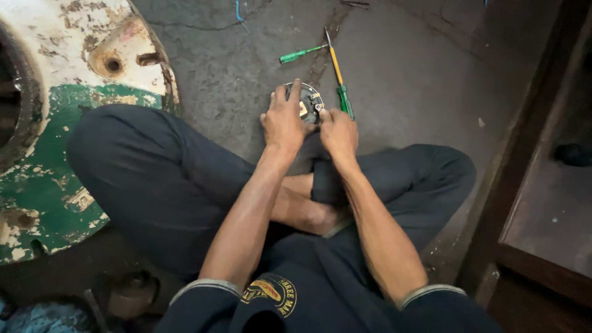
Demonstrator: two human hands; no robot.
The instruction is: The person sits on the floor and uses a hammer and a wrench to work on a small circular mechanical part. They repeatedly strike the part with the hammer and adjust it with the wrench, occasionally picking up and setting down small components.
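From the head camera we see one round black part (306,102) lying flat on the concrete floor (419,74) just beyond our crossed legs; being round, it shows no long axis. Our left hand (283,120) clamps its left rim, fingers curled over the top, while our right hand (338,131) pinches its right edge. Much of the part is hidden under our hands. Two screwdrivers lie beside it: a green one (302,53) pointing right, a yellow-shafted one (338,77) running up-left.

open concrete floor (419,68) right, screwdrivers (338,77) ahead, rusty painted drum (55,123) blocking left
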